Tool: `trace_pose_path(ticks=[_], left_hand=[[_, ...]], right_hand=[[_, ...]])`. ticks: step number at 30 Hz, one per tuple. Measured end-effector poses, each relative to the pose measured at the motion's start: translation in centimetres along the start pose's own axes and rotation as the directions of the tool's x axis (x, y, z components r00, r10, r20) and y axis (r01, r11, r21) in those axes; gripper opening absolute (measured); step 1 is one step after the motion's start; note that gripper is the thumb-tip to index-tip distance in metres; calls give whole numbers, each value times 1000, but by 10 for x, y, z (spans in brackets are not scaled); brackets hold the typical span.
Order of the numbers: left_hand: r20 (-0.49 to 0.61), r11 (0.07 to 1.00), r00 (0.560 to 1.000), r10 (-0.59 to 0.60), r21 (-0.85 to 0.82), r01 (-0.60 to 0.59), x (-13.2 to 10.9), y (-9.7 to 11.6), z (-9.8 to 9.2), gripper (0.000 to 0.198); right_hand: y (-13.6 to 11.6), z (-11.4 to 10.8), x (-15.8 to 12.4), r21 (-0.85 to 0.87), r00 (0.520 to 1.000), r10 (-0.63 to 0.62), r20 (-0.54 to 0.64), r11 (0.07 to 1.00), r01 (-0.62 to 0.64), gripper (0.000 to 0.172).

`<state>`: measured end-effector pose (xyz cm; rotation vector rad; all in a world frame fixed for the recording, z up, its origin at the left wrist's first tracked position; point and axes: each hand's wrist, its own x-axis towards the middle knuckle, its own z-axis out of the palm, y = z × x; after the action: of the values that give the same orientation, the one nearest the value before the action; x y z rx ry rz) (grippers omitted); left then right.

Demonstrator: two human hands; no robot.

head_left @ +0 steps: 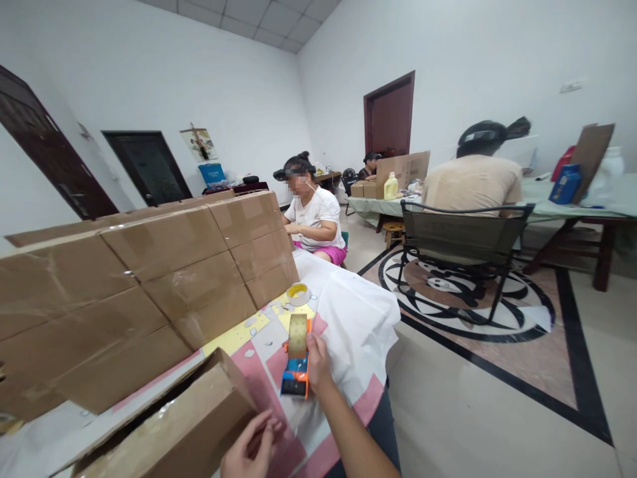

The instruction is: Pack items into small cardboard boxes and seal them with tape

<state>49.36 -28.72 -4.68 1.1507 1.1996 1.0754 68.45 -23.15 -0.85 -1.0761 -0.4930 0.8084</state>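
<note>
- Your right hand [318, 362] is clamped around the tape dispenser [296, 369], just in front of the stack of boxes [164, 279]. The dispenser stands on the tablecloth [358, 318] with its tape end upright.
- Your left hand [251, 448] lies against the near corner of the cardboard box [174, 431], fingers curled. You can't tell from this angle whether it grips the box or only steadies it.
- The stack of boxes fills the table's left side, and shiny tape shows along the seams, so those look finished.
- The cardboard box lies just in front of the stack and below it in view. Its long flap seems to hang loose and no tape shows on it, so sealing looks undone there.
- Past the stack's far end a person in white [316, 216] sits at work.
- To the right of the stack, well apart, a chair [462, 245] holds another seated person.
- A spare tape roll [298, 293] lies at the foot of the stack, near the dispenser.
</note>
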Motion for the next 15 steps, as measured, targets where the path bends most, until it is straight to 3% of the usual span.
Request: trace_pose_path(ticks=[8,11,15], left_hand=[[-16,1000,1000,-20,-4,20,0,4,2,62],[-50,994,996,79,78,-75,-6,9,6,56],[-147,951,956,255,214,-221,-13,11,12,47]], right_hand=[[2,0,1,39,998,-28,47,999,27,63],[3,-1,1,29,999,-20,36,999,19,63],[3,-1,1,9,1000,1,1,1000,-1,66]])
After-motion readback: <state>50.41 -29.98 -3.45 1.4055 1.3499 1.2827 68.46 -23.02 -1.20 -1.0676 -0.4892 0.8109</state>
